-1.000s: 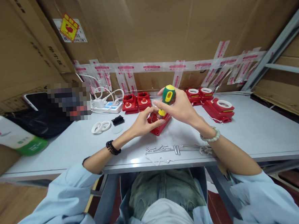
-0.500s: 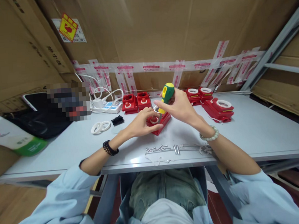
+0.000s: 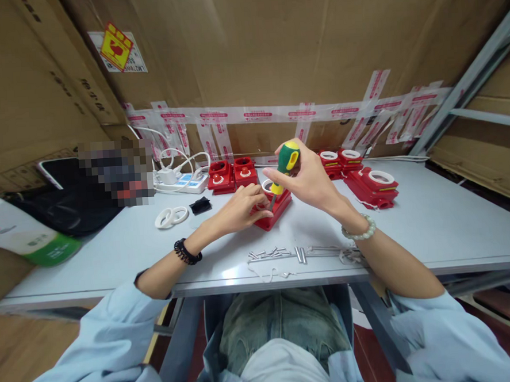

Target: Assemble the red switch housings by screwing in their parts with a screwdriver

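My right hand [image 3: 309, 173] is closed round the green and yellow handle of a screwdriver [image 3: 288, 159]. The shaft slants down to a red plastic housing [image 3: 277, 212], which lies on the table with a white ring [image 3: 267, 185] at its far end. From the left, my left hand [image 3: 246, 207] grips that housing, its fingers bent and thumb near the screwdriver's tip. Those fingers hide part of the housing, and whether a screw sits under the tip cannot be made out.
Several screws [image 3: 270, 253] and two metal pins [image 3: 301, 255] lie near the front edge. More red housings stand behind, left [image 3: 222, 177] and right [image 3: 372, 188]. White rings [image 3: 171, 217], a black packet [image 3: 200, 205] and a power strip [image 3: 185, 182] are at left. Cardboard [image 3: 246, 47] walls the back.
The screwdriver's handle has turned in my right hand, its yellow patch now facing right. My left thumb and fingers have drawn closer together at the housing.
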Tool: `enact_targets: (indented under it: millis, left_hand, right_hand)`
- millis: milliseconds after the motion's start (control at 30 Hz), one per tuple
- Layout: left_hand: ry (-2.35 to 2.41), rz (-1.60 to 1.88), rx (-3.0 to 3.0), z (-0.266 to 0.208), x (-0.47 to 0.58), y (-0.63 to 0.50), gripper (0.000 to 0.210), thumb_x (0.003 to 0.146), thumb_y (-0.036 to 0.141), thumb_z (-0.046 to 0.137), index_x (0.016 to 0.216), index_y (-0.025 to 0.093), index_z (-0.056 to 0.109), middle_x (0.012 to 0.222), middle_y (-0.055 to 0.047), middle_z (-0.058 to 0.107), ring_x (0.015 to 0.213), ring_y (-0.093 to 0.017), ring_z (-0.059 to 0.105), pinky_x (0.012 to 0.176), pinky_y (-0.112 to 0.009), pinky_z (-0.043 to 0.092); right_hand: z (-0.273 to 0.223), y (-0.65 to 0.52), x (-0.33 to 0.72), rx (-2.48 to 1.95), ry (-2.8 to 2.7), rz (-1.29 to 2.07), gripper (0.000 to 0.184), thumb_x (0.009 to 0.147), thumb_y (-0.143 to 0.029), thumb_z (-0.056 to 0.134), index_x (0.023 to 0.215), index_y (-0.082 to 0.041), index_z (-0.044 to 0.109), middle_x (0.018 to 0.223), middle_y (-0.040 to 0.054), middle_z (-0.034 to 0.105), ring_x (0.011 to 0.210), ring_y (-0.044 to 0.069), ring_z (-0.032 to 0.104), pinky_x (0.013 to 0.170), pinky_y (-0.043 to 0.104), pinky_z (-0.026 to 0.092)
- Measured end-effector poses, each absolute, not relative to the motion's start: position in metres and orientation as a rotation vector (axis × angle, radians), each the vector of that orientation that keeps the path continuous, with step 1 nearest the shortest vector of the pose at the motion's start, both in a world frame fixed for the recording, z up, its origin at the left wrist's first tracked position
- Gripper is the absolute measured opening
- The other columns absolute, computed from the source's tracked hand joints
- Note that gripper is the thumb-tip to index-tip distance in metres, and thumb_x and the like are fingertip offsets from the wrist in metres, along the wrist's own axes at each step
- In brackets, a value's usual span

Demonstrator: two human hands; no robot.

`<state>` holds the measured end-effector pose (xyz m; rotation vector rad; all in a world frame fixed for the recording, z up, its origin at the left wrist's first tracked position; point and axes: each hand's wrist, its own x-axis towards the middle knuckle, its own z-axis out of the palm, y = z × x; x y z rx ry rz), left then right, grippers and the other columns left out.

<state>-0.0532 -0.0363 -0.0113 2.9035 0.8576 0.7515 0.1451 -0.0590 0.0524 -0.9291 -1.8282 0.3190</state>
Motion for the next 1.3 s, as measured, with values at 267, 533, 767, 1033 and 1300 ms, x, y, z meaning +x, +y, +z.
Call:
enact_targets:
  millis: [267,533,767,1033,1300]
  left_hand:
    - [0.935,0.732,3.106,-0.015,-0.05,-0.039,0.025,0.103,0.035,0.04,0.094,0.016,0.054,0.095,-0.009,0.061,0.085,-0.021,0.056,0.074,-0.035,0.039]
    - [0.764,0.879,2.772,-0.004,-0.044,-0.061,0.012,0.095,0.029,0.058,0.09,0.017,0.059,0.079,-0.001,0.069,0.069,-0.014,0.059,0.073,-0.031,0.045]
    - [0.496,0.45,2.534,-0.007,-0.035,-0.074,0.016,0.093,0.028,0.061,0.092,0.015,0.07,0.089,-0.008,0.076,0.077,-0.015,0.068,0.072,-0.027,0.052]
    - [0.527,0.435,2.422,-0.017,-0.029,-0.074,0.017,0.091,0.027,0.066,0.095,0.013,0.074,0.09,-0.009,0.078,0.077,-0.016,0.071,0.07,-0.024,0.054]
    - [0.508,0.417,2.394,-0.013,-0.03,-0.076,0.024,0.095,0.028,0.058,0.1,0.012,0.076,0.096,-0.012,0.079,0.082,-0.017,0.074,0.073,-0.025,0.055]
  right_hand:
    - [0.051,-0.056,0.146,-0.888,-1.776,0.314,0.037,0.074,-0.045,0.078,0.089,-0.022,0.053,0.07,-0.0039,0.056,0.059,0.012,0.049,0.055,0.03,0.044]
    - [0.064,-0.056,0.158,-0.807,-1.597,0.198,0.035,0.08,-0.052,0.071,0.092,-0.023,0.056,0.079,-0.0002,0.058,0.071,0.015,0.057,0.062,0.034,0.052]
    - [0.063,-0.053,0.161,-0.865,-1.576,0.112,0.027,0.082,-0.043,0.07,0.095,-0.021,0.06,0.084,0.0033,0.06,0.083,0.021,0.062,0.069,0.04,0.055]
    - [0.06,-0.056,0.158,-0.887,-1.585,0.141,0.026,0.082,-0.042,0.07,0.096,-0.022,0.059,0.084,0.0034,0.059,0.081,0.021,0.061,0.069,0.041,0.055]
    - [0.058,-0.055,0.158,-0.906,-1.606,0.129,0.025,0.083,-0.042,0.068,0.096,-0.023,0.058,0.08,0.0021,0.055,0.078,0.019,0.058,0.065,0.038,0.053]
